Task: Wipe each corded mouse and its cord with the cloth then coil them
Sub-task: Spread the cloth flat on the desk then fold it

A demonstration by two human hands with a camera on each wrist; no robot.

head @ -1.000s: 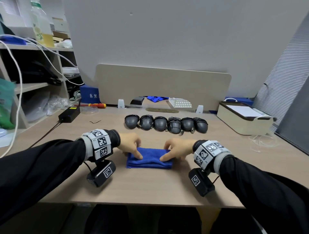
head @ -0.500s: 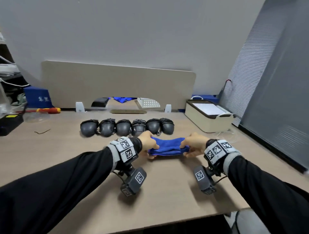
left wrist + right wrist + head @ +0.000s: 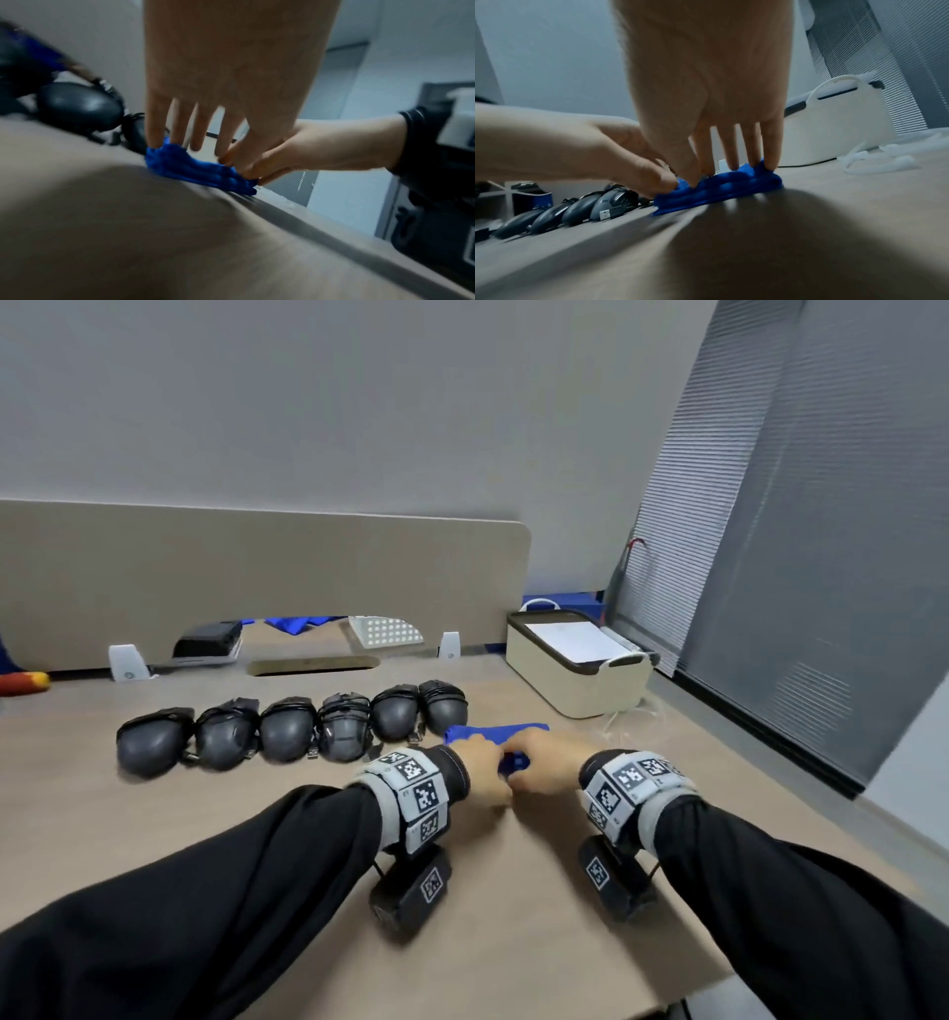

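Several dark grey corded mice point(image 3: 287, 731) sit in a row on the desk, cords wrapped round their bodies; they also show in the left wrist view point(image 3: 77, 105) and the right wrist view point(image 3: 577, 209). The blue cloth point(image 3: 495, 732) lies bunched on the desk just right of the row's last mouse. My left hand point(image 3: 482, 765) pinches its near edge between thumb and index point(image 3: 223, 160), the other fingers straight. My right hand point(image 3: 544, 762) pinches the same cloth point(image 3: 731, 186) beside it, fingertips down on the fabric point(image 3: 698, 178). The two hands nearly touch.
A cream storage box point(image 3: 575, 670) stands at the back right, with a loose white cable point(image 3: 626, 726) on the desk in front of it. A beige desk divider point(image 3: 257, 577) runs along the back. A red-handled screwdriver point(image 3: 23, 683) lies far left.
The cloth lay flat in front of me, was lifted by its two ends and carried right. Now it is down by the last mouse, and my hands have come together on it.
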